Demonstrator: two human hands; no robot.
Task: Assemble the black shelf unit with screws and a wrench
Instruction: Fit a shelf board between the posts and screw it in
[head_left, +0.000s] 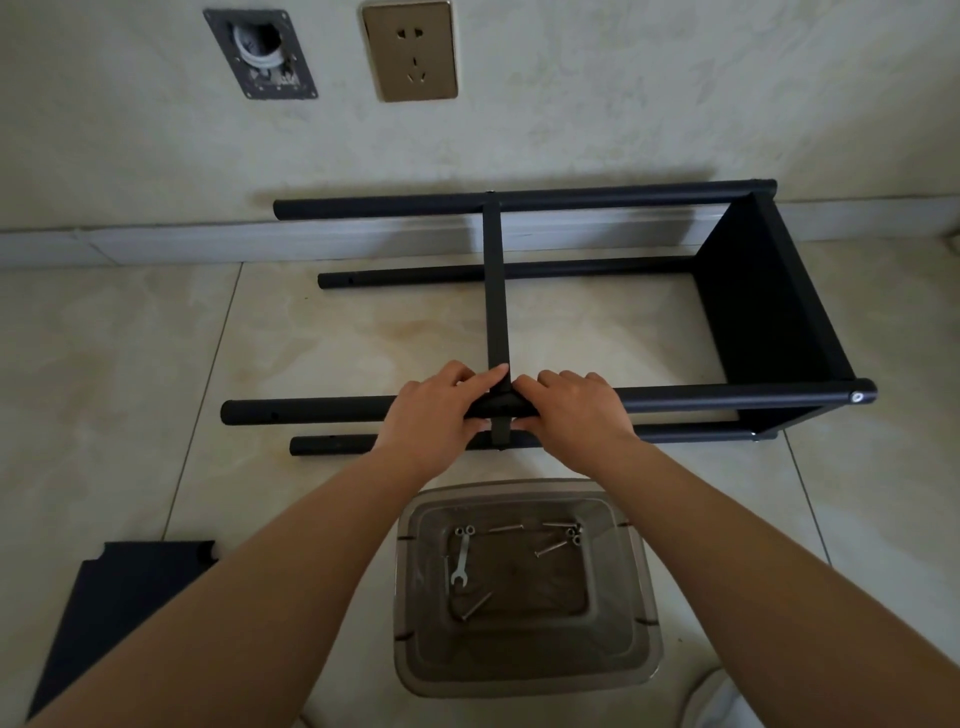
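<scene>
The black shelf unit (769, 306) lies on its side on the tiled floor, with a black panel fixed at the right end of its four tubes. A middle shelf panel (496, 291) stands edge-on between the tubes. My left hand (441, 410) and my right hand (566, 410) both grip the near upper tube (311, 410) where that panel's corner meets it, fingers curled round the joint. A small silver wrench (461, 564) and several screws (553, 545) lie in a clear plastic bin (524, 670) just below my hands.
Another loose black shelf panel (119, 597) lies on the floor at the lower left. The wall with a skirting board runs behind the unit, bearing a power socket (410, 49) and an open wall box (260, 52). A white object shows at the bottom right corner.
</scene>
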